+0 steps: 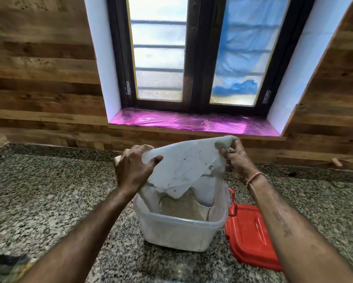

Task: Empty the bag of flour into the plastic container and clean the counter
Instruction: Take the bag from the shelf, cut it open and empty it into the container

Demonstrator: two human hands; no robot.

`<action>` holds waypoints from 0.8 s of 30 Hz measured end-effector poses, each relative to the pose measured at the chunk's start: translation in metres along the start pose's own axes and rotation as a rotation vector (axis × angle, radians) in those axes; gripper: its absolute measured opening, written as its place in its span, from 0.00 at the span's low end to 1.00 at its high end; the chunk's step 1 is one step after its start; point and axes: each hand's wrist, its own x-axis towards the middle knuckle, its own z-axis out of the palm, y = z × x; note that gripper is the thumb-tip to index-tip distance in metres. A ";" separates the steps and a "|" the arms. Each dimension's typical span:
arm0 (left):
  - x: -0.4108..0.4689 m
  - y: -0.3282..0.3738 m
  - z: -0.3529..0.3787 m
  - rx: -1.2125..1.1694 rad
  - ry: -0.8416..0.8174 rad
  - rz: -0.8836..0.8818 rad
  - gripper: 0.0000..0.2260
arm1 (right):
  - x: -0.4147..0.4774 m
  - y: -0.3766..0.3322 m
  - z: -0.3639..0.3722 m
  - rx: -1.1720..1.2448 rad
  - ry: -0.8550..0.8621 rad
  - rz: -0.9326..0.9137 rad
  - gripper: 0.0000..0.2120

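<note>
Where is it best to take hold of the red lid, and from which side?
Take the red lid by its right edge, coming from the right. It lies flat on the counter, its left edge close against the plastic container, so that side leaves fingers little room. The raised handle on top may also serve.

Bag [183, 164] above container [177, 231]; lid [251, 235] apparently touching its right.

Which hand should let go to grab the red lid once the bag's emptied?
Right hand. The red lid lies on the counter right of the container, under the right forearm; the left hand would cross over.
</note>
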 end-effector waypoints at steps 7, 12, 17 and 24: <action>0.012 0.026 0.013 -0.047 -0.035 0.038 0.14 | -0.002 -0.004 -0.004 -0.093 -0.065 -0.022 0.25; 0.010 0.035 0.019 -0.029 -0.039 0.069 0.12 | 0.004 -0.009 -0.001 -0.256 -0.059 -0.134 0.14; 0.012 0.032 0.020 -0.058 -0.063 0.054 0.14 | 0.007 -0.016 -0.005 -0.397 -0.034 -0.199 0.07; 0.009 0.037 0.018 -0.044 -0.063 0.044 0.13 | 0.011 -0.043 0.004 -1.201 0.091 -0.425 0.09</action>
